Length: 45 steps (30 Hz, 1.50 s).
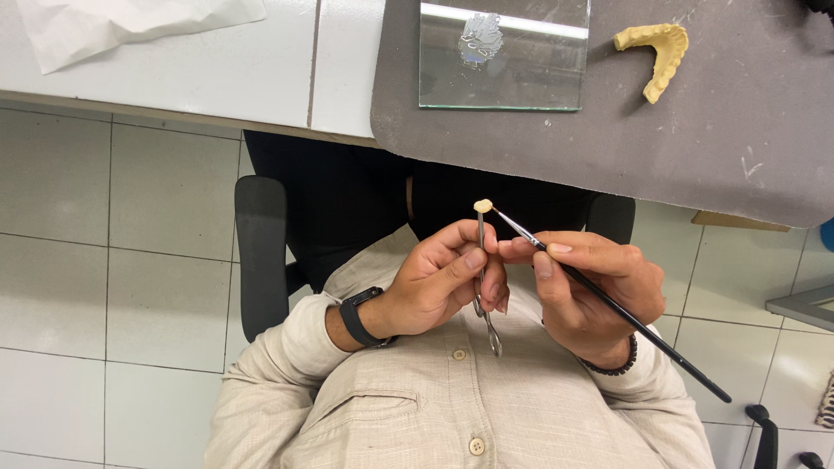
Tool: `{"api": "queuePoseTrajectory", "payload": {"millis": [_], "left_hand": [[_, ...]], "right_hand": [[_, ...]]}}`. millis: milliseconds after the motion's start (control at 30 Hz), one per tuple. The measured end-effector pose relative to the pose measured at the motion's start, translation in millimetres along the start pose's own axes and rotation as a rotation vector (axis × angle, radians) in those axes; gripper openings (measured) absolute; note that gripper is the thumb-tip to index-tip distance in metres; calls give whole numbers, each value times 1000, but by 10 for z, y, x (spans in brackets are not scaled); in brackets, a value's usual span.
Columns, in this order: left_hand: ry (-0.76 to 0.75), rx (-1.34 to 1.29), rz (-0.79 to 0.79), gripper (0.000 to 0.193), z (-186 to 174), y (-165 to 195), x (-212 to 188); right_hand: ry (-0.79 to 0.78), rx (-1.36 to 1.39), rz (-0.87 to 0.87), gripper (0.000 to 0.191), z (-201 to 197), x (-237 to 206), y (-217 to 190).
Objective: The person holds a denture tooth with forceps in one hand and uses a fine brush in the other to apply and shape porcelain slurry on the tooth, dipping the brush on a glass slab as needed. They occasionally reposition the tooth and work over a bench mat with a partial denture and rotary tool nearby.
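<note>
So the left hand (443, 282) is wrapped around a pair of metal tweezers (483, 278), thumb and fingers pinched on the shaft, with the tips pointing up and away from the body. Right at those tips, just above the left hand's knuckles, sits a tiny cream-coloured tooth crown (483, 206), clamped by the tweezers. The lower end of the tweezers hangs down past the palm toward the beige shirt (452, 408).

The right hand (591, 291) grips a thin black paintbrush (621, 311) like a pen, fingers closed on it, and the fine tip touches the crown from the right. The long handle runs down and out past the right wrist. Both hands are pressed together, fingertips touching.

There's a black watch (358, 317) on the left wrist and a dark bead bracelet (618, 365) on the right.

Well above the hands, on the grey worktop (747, 130), there's a square glass slab (504, 56) with a smear of something pale on it, and off to the right of that a yellowish dental cast (656, 54) of a row of teeth. Far up-left of the left hand lies a white tissue (122, 22).
</note>
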<state>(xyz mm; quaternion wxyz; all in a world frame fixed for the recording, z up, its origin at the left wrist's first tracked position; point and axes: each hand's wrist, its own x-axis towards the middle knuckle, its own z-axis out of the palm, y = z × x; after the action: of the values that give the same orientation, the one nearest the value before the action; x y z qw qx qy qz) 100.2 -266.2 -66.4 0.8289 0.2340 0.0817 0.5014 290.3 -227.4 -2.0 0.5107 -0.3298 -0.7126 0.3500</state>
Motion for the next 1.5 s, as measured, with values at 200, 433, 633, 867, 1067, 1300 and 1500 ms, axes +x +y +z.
{"api": "queuePoseTrajectory", "payload": {"millis": [200, 433, 633, 867, 1067, 1300, 1500], "left_hand": [[9, -2, -4, 19, 9, 13, 4], [6, -13, -7, 19, 18, 12, 0], [8, -10, -7, 19, 13, 10, -1], [4, -10, -10, 19, 6, 6, 13], [6, -7, -3, 19, 7, 1, -1], [-2, -9, -4, 19, -5, 2, 7], [18, -23, -16, 20, 5, -7, -4]], "right_hand": [[4, 31, 3, 13, 4, -8, 5], [11, 61, 16, 13, -1, -27, 18], [22, 55, 22, 13, 10, -29, 16], [-4, 29, 28, 13, -19, -7, -4], [-14, 7, 38, 14, -9, -1, -11], [3, 21, 42, 13, -4, -14, -19], [0, 22, 19, 14, -2, -12, -9]]}}
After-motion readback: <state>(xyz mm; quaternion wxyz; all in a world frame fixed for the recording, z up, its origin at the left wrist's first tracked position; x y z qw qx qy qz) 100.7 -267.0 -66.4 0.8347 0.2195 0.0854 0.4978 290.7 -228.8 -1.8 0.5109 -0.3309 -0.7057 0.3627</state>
